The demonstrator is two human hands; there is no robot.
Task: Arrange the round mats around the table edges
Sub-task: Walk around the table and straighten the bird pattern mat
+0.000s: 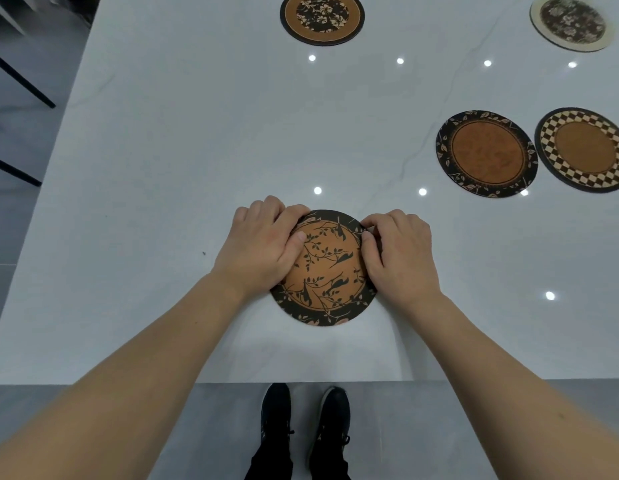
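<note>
While both of our hands rest on the bird-and-branch mat (327, 268), it lies flat on the white table (183, 161), close to the near edge and roughly centred in front of us. Our left hand (263, 247) covers its left rim with the thumb pressed on the orange middle; our right hand (400, 251) pinches the right rim between curled fingers and thumb. So both hands are closed onto this one mat, which sits on the surface, not lifted.

We judge the task partly done. The floral mat (322, 17) sits by the far edge, and a pale-rimmed mat (571, 24) lies at the far right. The leaf-bordered mat (487, 154) and the checkered mat (583, 150) lie just beside each other toward the right, well in from any edge we can see; these two probably need spreading out. The left side shows no mat.
</note>
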